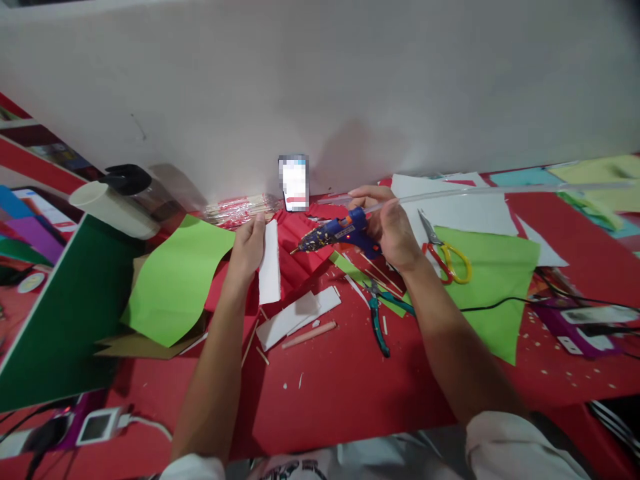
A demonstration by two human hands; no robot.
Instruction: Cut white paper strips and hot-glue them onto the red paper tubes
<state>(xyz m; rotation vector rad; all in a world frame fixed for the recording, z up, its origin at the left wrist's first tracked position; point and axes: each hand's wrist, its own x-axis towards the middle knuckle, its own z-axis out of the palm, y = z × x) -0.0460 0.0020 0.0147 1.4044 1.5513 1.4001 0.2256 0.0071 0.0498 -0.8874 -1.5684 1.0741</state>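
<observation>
Pinched in my left hand (249, 243) is a white strip of card (271, 263), held upright over crumpled red paper (296, 240). My right hand (395, 230) grips a blue glue gun (345, 230) whose stained nozzle points left, towards the strip but apart from it. A long clear glue stick (465, 192) runs out of the gun's back to the right. Below my hands lie more white strips (300, 313), a pinkish stick (310, 335) and teal-handled pliers (379, 327). Scissors (453, 261) with red and yellow handles rest beside my right wrist on green paper (493, 293).
A lit phone (294, 183) leans against the wall. Bundled wooden sticks (240, 210) lie left of it. At left are a green sheet (177, 280), a pale cup (115, 210) and a green board (45, 313). A black cord (493, 305) runs to a purple power strip (575, 327).
</observation>
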